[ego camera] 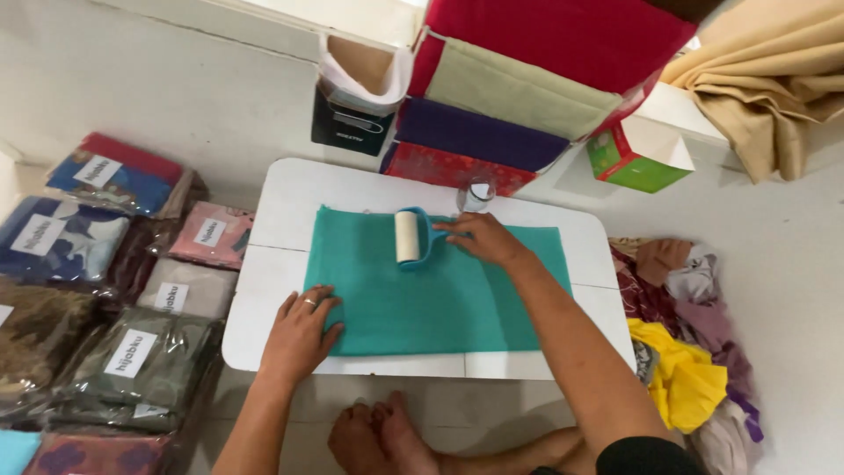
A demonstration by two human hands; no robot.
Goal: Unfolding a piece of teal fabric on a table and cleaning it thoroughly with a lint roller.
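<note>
A teal cloth [440, 299] lies flat on a small white low table [281, 198]. My left hand [301, 332], a ring on one finger, presses flat on the cloth's near left corner. My right hand [482, 237] grips the blue handle of a lint roller [410, 237], whose white roll rests on the far middle of the cloth. A small clear glass [476, 195] stands on the table just beyond my right hand.
Packed folded fabrics in clear bags [132, 290] lie on the floor at left. Loose coloured cloths [686, 352] are heaped at right. Stacked fabric pieces [519, 79], a black-and-white box [356, 97] and a green carton [637, 154] stand behind the table. My bare feet [378, 435] are below it.
</note>
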